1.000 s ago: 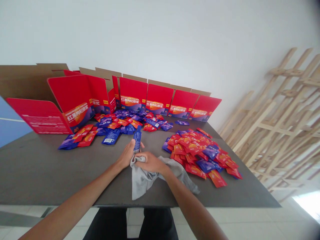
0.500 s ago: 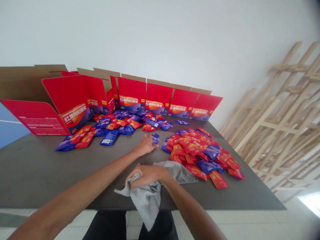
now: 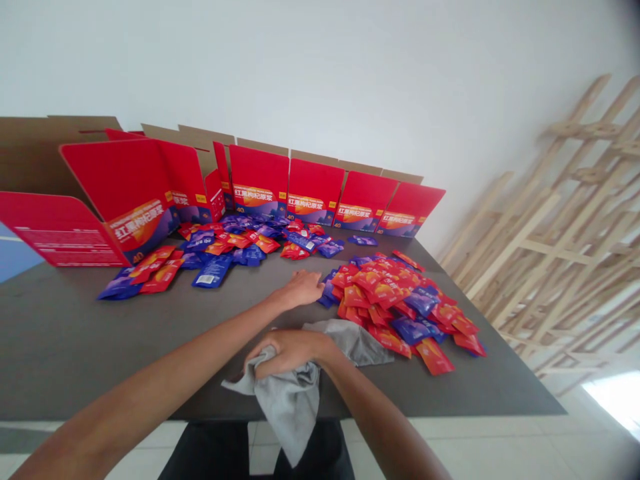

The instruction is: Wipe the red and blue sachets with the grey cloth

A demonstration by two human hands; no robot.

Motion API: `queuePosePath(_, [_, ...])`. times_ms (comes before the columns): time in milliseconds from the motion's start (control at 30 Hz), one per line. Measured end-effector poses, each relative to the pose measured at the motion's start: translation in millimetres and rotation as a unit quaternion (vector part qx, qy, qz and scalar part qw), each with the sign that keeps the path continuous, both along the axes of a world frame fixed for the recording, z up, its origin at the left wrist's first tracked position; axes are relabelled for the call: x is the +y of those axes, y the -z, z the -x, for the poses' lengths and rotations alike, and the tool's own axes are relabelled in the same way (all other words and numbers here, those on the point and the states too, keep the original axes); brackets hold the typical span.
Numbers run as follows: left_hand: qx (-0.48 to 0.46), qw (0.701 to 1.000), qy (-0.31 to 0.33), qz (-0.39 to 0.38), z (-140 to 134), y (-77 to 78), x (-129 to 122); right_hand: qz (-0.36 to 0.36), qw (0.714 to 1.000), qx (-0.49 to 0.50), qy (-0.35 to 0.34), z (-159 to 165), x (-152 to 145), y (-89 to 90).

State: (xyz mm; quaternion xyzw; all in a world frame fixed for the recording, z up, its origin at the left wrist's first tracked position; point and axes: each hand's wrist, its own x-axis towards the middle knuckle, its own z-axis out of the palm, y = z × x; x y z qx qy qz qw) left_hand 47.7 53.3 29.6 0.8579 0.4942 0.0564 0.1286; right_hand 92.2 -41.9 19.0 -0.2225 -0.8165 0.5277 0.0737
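My left hand [image 3: 303,289] reaches forward over the grey table, palm down with fingers stretched out. Its fingertips meet a purple sachet [image 3: 329,291] at the left edge of a large heap of red and purple sachets [image 3: 383,283]. Whether anything lies beneath the palm is hidden. Closer to the table's front edge, my right hand [image 3: 285,351] is closed on a crumpled grey cloth [image 3: 293,407]. One end of the cloth hangs over the edge, and the other trails right to the foot of the heap.
Open red cartons [image 3: 260,177] line the back and left of the table [image 3: 215,327]. Mixed sachets [image 3: 240,240] lie before them, with a lone purple sachet [image 3: 363,241] right of these. Wooden frames [image 3: 545,247] lean against the wall at the right.
My left hand has moved right to the heap's edge. The purple sachet it was touching no longer shows apart from the heap. My right hand keeps its hold on the cloth.
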Motion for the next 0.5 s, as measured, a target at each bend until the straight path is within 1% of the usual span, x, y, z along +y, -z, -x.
queuePosePath(67, [0.000, 0.999, -0.017, -0.028, 24.6, 0.6, 2.1, 0.000, 1.000, -0.027, 0.005, -1.1, 0.5, -1.3])
queuePosePath(133, [0.013, 0.995, -0.057, -0.081, 56.8, 1.8, 4.9, 0.006, 0.999, -0.050, 0.019, -1.6, 0.8, -1.9])
queuePosePath(167, [0.030, 0.989, -0.088, -0.113, 74.7, 2.7, 6.2, 0.011, 0.998, -0.055, 0.025, -1.7, 1.0, -1.7])
queuePosePath(233, [0.067, 0.970, -0.178, -0.148, 111.3, 5.3, 8.2, 0.024, 0.998, -0.057, 0.018, -1.9, 1.9, -0.2])
queuePosePath(300, [0.090, 0.944, -0.277, -0.157, 143.7, 9.0, 8.5, 0.038, 0.998, -0.047, 0.004, -2.4, 3.3, 2.1])
queuePosePath(367, [0.098, 0.924, -0.337, -0.150, 167.3, 13.5, 7.2, 0.051, 0.998, -0.033, -0.004, -3.3, 4.9, 4.3])
queuePosePath(433, [0.096, 0.919, -0.362, -0.124, 180.7, 18.2, 5.3, 0.064, 0.998, -0.021, -0.006, -4.2, 6.4, 5.8])
queuePosePath(500, [0.093, 0.922, -0.359, -0.108, 185.0, 21.8, 3.1, 0.071, 0.997, -0.012, -0.002, -4.4, 7.4, 7.2])
